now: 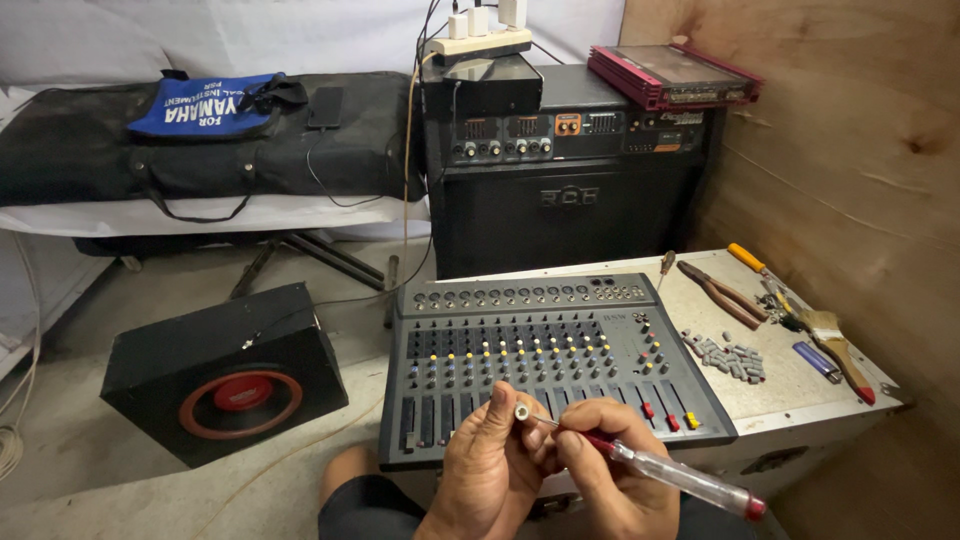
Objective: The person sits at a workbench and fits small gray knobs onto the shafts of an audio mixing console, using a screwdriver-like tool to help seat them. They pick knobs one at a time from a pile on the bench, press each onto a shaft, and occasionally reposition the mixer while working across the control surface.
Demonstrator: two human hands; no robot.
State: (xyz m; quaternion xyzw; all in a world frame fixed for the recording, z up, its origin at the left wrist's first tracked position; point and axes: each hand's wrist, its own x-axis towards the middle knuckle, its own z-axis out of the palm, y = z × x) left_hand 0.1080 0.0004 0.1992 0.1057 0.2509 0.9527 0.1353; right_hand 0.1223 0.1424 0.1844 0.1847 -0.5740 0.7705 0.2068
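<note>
My left hand (490,470) pinches a small silver knob cap (521,411) between thumb and forefinger, just above the front edge of a grey audio mixer (540,340). My right hand (610,465) grips a screwdriver with a clear handle and red end (680,478); its thin tip points into the knob cap. Both hands are close together at the bottom middle of the view, over my knee.
The mixer rests on a pale metal case (800,385) with pliers (722,293), a paintbrush (835,340), a blue lighter (815,360) and several loose grey knobs (730,357). A black speaker box (225,380) sits on the floor left. An amplifier stack (565,170) stands behind.
</note>
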